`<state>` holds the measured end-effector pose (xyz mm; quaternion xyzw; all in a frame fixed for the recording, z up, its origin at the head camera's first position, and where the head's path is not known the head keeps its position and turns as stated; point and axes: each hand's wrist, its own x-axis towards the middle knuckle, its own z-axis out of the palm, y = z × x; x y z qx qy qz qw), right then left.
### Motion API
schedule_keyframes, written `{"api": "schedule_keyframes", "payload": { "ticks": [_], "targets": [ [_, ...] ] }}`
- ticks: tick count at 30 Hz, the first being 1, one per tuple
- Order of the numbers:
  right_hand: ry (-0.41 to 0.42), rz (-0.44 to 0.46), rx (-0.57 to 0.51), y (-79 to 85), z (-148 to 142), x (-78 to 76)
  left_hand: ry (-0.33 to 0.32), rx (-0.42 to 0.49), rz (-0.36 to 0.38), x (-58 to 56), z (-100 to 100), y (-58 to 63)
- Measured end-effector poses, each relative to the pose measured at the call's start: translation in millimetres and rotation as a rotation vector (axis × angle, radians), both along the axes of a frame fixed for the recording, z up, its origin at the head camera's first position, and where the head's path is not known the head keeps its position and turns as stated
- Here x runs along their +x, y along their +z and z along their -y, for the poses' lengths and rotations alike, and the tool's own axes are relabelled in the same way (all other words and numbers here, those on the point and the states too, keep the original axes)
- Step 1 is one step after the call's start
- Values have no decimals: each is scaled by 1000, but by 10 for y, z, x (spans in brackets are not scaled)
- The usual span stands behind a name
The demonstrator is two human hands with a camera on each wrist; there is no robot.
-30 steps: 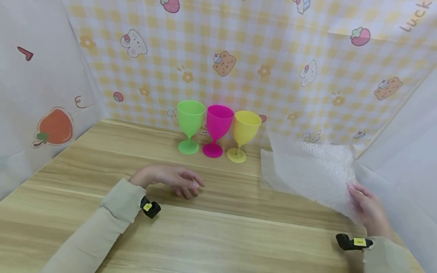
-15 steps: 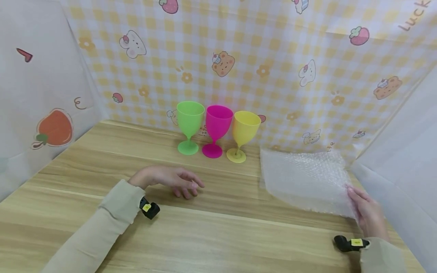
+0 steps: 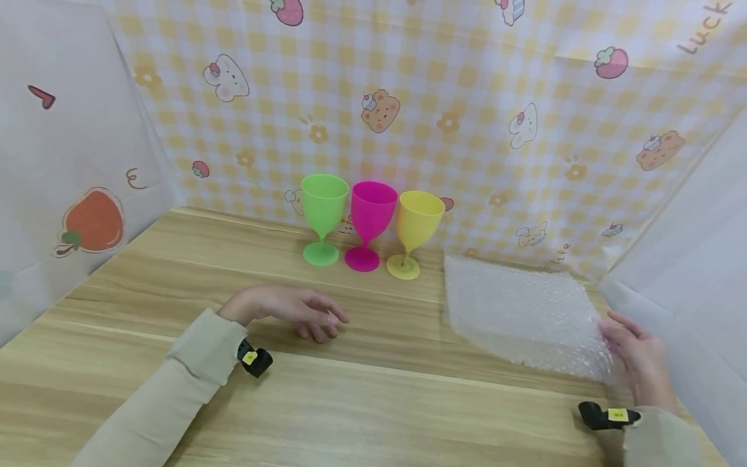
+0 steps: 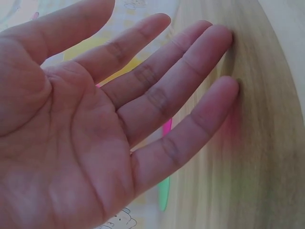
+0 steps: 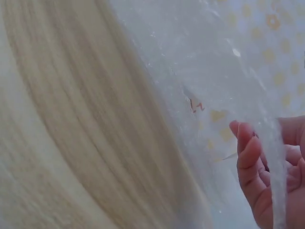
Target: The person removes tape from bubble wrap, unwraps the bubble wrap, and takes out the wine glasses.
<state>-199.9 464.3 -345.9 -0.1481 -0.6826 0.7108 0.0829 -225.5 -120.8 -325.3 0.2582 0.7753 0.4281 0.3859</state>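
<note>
My right hand is at the right-hand edge of a clear bubble wrap sheet, its fingers curled at the near corner. In the right wrist view the film passes in front of the curled fingers, partly veiling the hand. My left hand rests low over the table, palm inward, fingers loosely bent and holding nothing; the left wrist view shows its bare palm. Beyond it stand three upright plastic goblets in a row: green, pink and yellow.
The wooden table backs onto a yellow checked cloth with cartoon prints. White cloth panels rise at the left and right. The bubble wrap lies to the right of the yellow goblet.
The bubble wrap's raised part has come down to the right and lies flatter over the table. My right hand has shifted slightly at its edge. The left hand and goblets stay put.
</note>
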Motion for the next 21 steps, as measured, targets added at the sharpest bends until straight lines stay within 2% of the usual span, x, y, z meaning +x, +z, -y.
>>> {"api": "schedule_keyframes", "payload": {
  "ticks": [3,5,11,14,17,19,21],
  "targets": [
    [-53,-95,83,7,33,-21,-2,-9,-6,10,-16,10],
    [-111,-115,162,34,73,-25,-3,-14,-9,15,-26,16],
    [-220,-99,405,107,175,-5,-6,-23,-19,40,-57,27],
    [-278,-63,637,106,175,-34,-7,-19,-28,62,-91,39],
    [-326,-34,888,137,193,-77,-9,-35,-113,92,-121,57],
    [-329,-10,1027,216,260,-95,-1,-54,-229,120,-141,83],
    [-297,-21,1096,337,374,-104,16,-60,-382,153,-172,113]
  ]
}}
